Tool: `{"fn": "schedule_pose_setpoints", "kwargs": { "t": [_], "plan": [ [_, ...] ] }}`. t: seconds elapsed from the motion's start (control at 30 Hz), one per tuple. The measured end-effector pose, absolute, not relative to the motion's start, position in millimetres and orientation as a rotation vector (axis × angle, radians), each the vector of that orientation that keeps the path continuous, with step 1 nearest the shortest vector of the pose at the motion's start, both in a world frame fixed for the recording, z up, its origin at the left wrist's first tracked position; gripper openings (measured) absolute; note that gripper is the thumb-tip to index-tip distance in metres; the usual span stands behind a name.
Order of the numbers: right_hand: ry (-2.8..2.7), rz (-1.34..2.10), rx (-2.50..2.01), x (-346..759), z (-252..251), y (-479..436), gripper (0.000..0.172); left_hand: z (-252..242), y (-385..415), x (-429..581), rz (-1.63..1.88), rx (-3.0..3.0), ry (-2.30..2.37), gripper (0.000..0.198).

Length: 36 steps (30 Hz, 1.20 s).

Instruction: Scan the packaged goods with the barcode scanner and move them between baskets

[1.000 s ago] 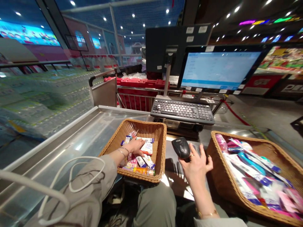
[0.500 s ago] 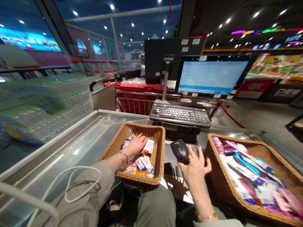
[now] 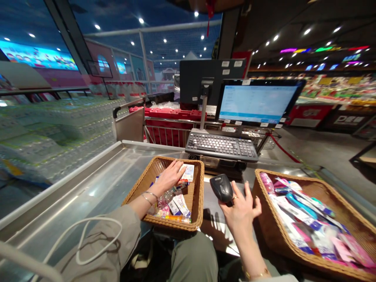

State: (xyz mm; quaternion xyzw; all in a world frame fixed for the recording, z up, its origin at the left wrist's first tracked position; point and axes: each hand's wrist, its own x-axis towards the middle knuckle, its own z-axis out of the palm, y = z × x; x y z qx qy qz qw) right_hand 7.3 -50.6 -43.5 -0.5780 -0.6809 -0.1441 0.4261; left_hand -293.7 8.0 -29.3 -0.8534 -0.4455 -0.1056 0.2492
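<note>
My left hand [image 3: 172, 176] reaches into the left wicker basket [image 3: 201, 196], its fingers closed at a small white box [image 3: 188, 172]. Below that hand lie more small packs and an orange tube [image 3: 176, 218]. Over the counter between the two baskets, my right hand [image 3: 239, 205] has its fingers spread, while a black barcode scanner [image 3: 221, 188] rests against its thumb side; its underside and grip are hidden. The right wicker basket [image 3: 264, 203] holds several packaged items, among them a blue one [image 3: 299, 203] and pink ones.
A keyboard [image 3: 221, 144] stands behind the baskets, below a lit monitor [image 3: 257, 102]. The metal counter [image 3: 96, 176] stretches left, with a white cable [image 3: 85, 219] looped over my left sleeve. Beyond it are a metal cart [image 3: 129, 121] and red crates [image 3: 167, 127].
My left hand has moved slightly up and away in the left basket, and the white box has shifted toward the basket's far right corner. The camera view has tilted a little.
</note>
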Motion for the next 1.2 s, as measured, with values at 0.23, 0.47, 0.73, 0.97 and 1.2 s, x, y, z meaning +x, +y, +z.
{"fn": "schedule_pose_setpoints", "kwargs": {
  "t": [0.23, 0.47, 0.73, 0.97, 1.2],
  "plan": [
    [-1.714, -0.345, -1.442, 7.6, -40.7, -54.6, 0.022, -22.4, 16.2, -285.4, -0.391, -2.223, -1.147, 0.053],
    [-1.704, -0.322, -1.440, 9.5, -38.4, -56.2, 0.022, -17.2, 18.2, -272.1, -0.459, -2.148, -1.140, 0.051],
    [-1.706, -0.319, -1.429, 12.2, -36.4, -58.5, 0.022, -5.5, 16.0, -251.8, -0.494, -2.053, -1.140, 0.049],
    [-1.700, -0.328, -1.441, 13.0, -34.2, -60.0, 0.020, 1.0, 17.7, -231.3, -0.584, -2.055, -1.108, 0.050],
    [-1.771, -0.328, -1.442, 24.2, -45.1, -53.6, 0.020, 1.7, 20.3, -216.3, -0.617, -2.097, -1.128, 0.052]
  ]
}}
